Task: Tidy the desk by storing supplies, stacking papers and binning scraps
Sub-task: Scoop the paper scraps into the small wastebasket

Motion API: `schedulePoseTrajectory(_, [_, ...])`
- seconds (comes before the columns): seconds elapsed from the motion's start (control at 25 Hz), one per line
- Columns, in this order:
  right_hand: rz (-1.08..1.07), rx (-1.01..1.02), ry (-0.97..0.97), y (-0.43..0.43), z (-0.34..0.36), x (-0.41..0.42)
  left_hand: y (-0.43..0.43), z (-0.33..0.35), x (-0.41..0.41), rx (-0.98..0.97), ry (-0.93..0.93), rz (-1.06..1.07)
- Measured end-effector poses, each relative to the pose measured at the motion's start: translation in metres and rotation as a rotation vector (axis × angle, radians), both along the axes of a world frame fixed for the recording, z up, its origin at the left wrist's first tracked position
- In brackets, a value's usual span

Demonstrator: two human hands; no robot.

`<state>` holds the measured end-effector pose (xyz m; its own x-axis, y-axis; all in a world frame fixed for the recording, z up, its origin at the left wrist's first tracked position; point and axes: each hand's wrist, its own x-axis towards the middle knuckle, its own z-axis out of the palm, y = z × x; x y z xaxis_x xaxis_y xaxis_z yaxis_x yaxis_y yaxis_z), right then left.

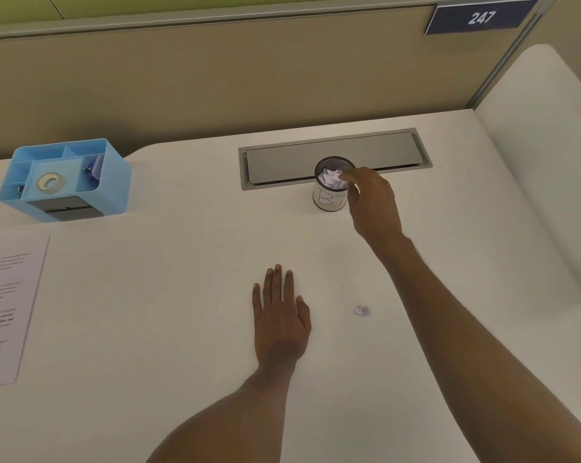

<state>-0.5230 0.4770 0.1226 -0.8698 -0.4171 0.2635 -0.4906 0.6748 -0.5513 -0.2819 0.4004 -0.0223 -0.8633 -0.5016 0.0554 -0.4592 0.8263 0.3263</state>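
Task is judged nearly done: tape (50, 182) is stored in the organizer (113, 182), papers (5, 305) are laid at left, scraps (329, 179) are packed in the bin (329, 200) under the right hand (374, 203) (grip can't be told), left hand (280, 317) is rested flat, relaxed, & one stray scrap (362, 310) is left on the desk (148, 295).

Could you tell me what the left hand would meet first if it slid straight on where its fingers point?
The left hand would probably reach the grey cable hatch in the desk, just left of the scrap cup.
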Motion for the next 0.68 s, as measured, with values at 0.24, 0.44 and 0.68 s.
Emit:
schedulePoseTrajectory(0.24, [-0.084,-0.029,-0.323,0.075,-0.071,0.109,0.001,0.0,0.001,-0.001,0.008,0.002])
schedulePoseTrajectory(0.44, [-0.248,0.084,-0.445,0.112,-0.094,0.162,0.001,0.0,0.001,-0.003,0.008,0.006])
schedulePoseTrajectory(0.68, [-0.338,-0.008,-0.411,0.093,-0.092,0.172,0.001,0.002,0.001,-0.014,0.016,0.006])
